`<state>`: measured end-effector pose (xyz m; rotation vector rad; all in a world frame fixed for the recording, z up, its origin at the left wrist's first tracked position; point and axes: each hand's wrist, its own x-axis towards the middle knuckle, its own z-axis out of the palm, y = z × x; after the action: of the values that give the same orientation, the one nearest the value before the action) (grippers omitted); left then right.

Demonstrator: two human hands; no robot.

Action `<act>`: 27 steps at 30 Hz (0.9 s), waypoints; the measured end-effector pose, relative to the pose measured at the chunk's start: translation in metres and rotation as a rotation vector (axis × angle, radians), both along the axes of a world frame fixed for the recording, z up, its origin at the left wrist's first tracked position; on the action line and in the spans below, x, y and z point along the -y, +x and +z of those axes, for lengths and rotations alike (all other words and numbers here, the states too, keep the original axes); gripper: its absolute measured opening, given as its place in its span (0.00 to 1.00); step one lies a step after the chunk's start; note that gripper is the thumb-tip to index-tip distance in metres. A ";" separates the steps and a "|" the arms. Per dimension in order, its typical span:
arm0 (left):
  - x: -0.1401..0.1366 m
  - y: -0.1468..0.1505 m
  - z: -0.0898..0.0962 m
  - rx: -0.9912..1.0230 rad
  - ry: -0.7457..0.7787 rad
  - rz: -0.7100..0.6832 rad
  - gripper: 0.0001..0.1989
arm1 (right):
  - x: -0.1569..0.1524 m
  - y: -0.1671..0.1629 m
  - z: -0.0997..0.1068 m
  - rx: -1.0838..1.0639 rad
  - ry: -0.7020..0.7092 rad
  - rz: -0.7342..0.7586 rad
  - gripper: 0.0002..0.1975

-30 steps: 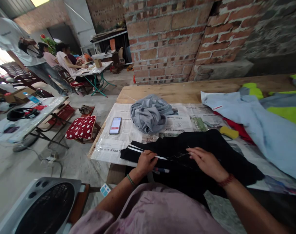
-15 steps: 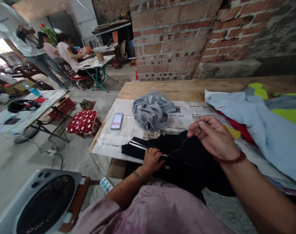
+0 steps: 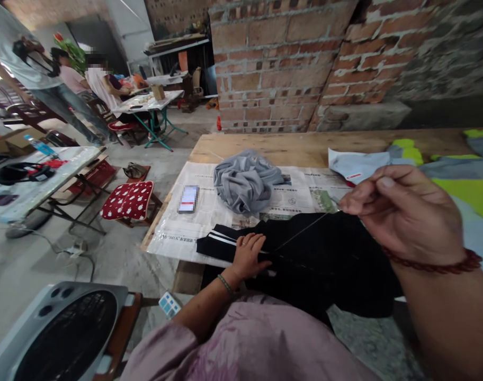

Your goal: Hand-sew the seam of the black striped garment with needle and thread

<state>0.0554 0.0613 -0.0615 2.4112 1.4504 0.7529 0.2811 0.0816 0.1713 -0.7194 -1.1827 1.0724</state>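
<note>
A black garment with white stripes (image 3: 313,259) lies on the newspaper-covered table and hangs over its near edge. My left hand (image 3: 249,254) grips it beside the stripes, fingers on top; part of the thumb side is hidden by cloth folds. A thin light thread (image 3: 307,228) runs taut from the cloth up to my right hand (image 3: 400,211), raised to the right with thumb and forefinger pinched together. Something small and pale shows at those fingertips; whether it is a needle I cannot make out. Just beyond the garment sits a bundled grey cloth (image 3: 245,182).
A phone (image 3: 188,199) lies at the table's left. Light blue and yellow-green clothes (image 3: 459,185) are spread on the right. A fan (image 3: 62,333) stands at lower left, near a red cushioned stool (image 3: 127,201). Several people are at the back left, some seated by a folding table (image 3: 166,100).
My right hand has moved up and to the right, toward the camera, and the thread now stretches straight. My left hand stays on the garment.
</note>
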 end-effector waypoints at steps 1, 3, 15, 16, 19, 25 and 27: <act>-0.003 0.000 0.002 0.005 -0.023 -0.027 0.33 | -0.001 0.001 -0.001 -0.004 -0.008 -0.003 0.08; -0.008 0.000 0.004 0.017 -0.084 -0.058 0.25 | -0.006 0.005 -0.003 -0.019 -0.015 -0.021 0.08; -0.016 -0.006 0.002 0.188 -0.312 -0.051 0.05 | -0.080 0.058 -0.062 -0.117 -0.118 -0.133 0.07; -0.017 -0.007 0.003 0.202 -0.324 -0.058 0.05 | -0.086 0.060 -0.070 -0.098 -0.106 -0.163 0.07; -0.019 -0.007 0.004 0.230 -0.332 -0.073 0.06 | -0.092 0.057 -0.095 0.177 -0.073 -0.312 0.05; -0.020 -0.005 0.000 0.200 -0.293 -0.046 0.05 | -0.067 0.005 -0.146 0.850 -0.037 0.099 0.05; -0.020 -0.006 -0.003 0.203 -0.271 -0.063 0.06 | -0.059 -0.013 -0.161 1.067 0.108 0.316 0.08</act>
<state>0.0495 0.0812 -0.0642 2.1020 1.2987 0.7118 0.2681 0.1402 0.0103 -1.0887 -2.3023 0.8510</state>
